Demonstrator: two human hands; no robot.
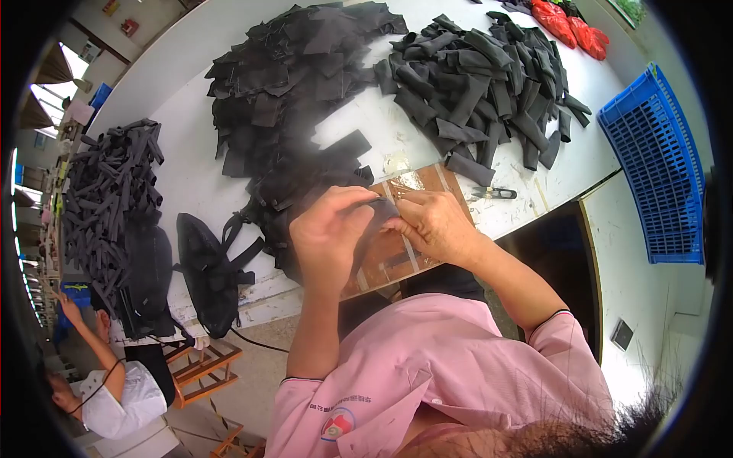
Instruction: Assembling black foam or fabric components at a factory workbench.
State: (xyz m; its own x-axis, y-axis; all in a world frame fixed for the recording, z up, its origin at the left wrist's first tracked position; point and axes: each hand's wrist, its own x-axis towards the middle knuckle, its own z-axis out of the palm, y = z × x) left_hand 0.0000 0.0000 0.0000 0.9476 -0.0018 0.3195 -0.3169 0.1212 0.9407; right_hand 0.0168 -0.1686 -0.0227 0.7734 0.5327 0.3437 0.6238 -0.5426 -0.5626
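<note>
Between my two hands, over the front edge of the table, is a piece of black fabric. My left hand pinches its left side with thumb and fingers. On the other side my right hand grips it, fingers curled and thumb pressed in. Part of the piece is hidden behind my fingers. Under it lies a brown board with pale strips. Loose black fabric pieces are heaped just beyond my left hand. A small pair of thread snips rests to the right of the board.
Flat dark pieces and folded, tube-like pieces form big piles at the back. Narrow strips and a black strapped item lie left. A blue basket stands right, red plastic bags far right. A co-worker is at left.
</note>
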